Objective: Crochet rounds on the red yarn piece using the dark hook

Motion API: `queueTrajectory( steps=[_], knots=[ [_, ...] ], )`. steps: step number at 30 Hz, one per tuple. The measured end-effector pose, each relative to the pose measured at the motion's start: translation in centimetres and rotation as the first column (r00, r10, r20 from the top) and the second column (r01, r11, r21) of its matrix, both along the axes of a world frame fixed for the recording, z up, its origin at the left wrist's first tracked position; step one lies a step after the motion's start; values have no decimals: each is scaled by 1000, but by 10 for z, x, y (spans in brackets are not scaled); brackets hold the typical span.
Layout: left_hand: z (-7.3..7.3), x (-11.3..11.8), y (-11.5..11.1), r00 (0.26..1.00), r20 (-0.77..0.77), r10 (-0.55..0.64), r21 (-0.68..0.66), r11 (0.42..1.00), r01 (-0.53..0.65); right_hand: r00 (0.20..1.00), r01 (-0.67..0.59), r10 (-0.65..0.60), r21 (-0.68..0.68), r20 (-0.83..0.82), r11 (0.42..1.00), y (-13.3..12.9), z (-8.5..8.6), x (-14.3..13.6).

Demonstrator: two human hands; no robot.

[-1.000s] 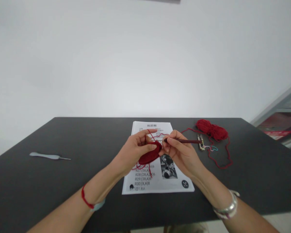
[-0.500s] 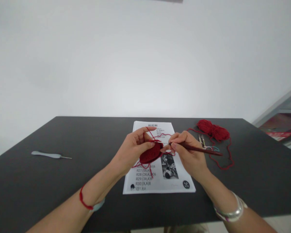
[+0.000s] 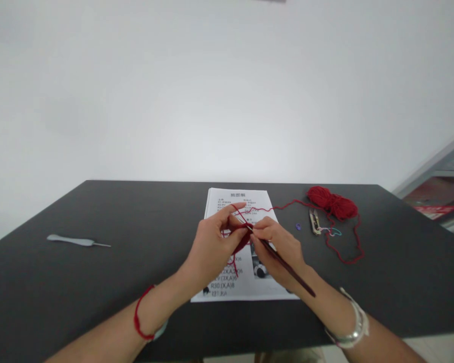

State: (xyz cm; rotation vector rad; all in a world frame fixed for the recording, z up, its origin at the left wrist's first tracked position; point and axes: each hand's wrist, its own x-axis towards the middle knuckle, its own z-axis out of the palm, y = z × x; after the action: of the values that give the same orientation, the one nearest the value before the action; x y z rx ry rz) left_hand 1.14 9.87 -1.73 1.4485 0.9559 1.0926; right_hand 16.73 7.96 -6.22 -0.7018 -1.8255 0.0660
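My left hand (image 3: 215,239) pinches a dark red crochet piece (image 3: 242,243) between thumb and fingers, with red yarn running over its raised index finger. Most of the piece is hidden behind the hands. In my right hand (image 3: 278,247) is a crochet hook with a dark brown handle (image 3: 287,267), held like a pen and slanting down toward my wrist. Its tip meets the edge of the piece, right by my left thumb. From there the yarn (image 3: 283,206) trails across to a red yarn skein (image 3: 333,202) at the back right. Loose yarn ends hang below the piece.
Beneath my hands lie printed pattern sheets (image 3: 219,295) on the black table (image 3: 147,217). A grey-handled tool with a thin metal shaft (image 3: 71,240) rests at the left. Right of the sheets are a small purple ring-like marker (image 3: 298,227) and small snips (image 3: 315,222) with a light blue cord.
My right hand has moved left to meet my left hand, and the hook has swung so its handle end points down toward me. The crochet piece has turned and shows less of its face.
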Motion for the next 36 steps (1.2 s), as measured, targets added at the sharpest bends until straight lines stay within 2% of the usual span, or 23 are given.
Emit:
queueTrajectory(
  steps=[3, 5, 7, 9, 12, 16, 20, 23, 28, 31, 34, 36],
  knots=[
    [-1, 0, 1, 987, 144, -65, -157, 984, 88, 980, -10, -19, 142, 196, 990, 6, 1, 6],
    [-2, -1, 4, 950, 290, -115, -314, 927, 208, 958, -41, -27, 231, 285, 972, 9, 3, 10],
    [-2, -2, 6, 920, 373, -119, -420, 863, 282, 949, -35, -64, 306, 308, 951, 9, 5, 10],
    [-1, -1, 6, 919, 386, -84, -458, 847, 270, 942, 39, -147, 338, 302, 940, 6, 4, 6],
    [-1, 1, 3, 942, 333, -43, -385, 906, 177, 934, 152, -231, 281, 272, 947, 2, -2, -1],
    [-1, 1, 3, 978, 206, -31, -193, 979, 72, 992, 67, -78, 112, 97, 991, -1, -3, -4],
    [-1, -3, 8, 989, 133, -62, -81, 994, 73, 996, -23, 20, -44, -84, 999, -2, 6, 2],
    [-1, -7, 10, 995, 52, -90, 8, 996, 90, 991, -71, 57, -112, -124, 991, -3, 11, 5],
    [0, -10, 10, 991, -103, -85, 125, 987, 97, 951, -160, 86, -237, -296, 958, -3, 11, 9],
    [0, -11, 11, 991, -111, -75, 146, 985, 91, 964, -160, 104, -224, -243, 961, -3, 12, 12],
    [1, -12, 12, 991, -115, -65, 138, 987, 81, 989, -144, 139, -94, -54, 985, -3, 13, 15],
    [1, -12, 12, 993, -107, -58, 116, 991, 71, 989, -151, 151, -49, -11, 987, -2, 13, 16]
  ],
)
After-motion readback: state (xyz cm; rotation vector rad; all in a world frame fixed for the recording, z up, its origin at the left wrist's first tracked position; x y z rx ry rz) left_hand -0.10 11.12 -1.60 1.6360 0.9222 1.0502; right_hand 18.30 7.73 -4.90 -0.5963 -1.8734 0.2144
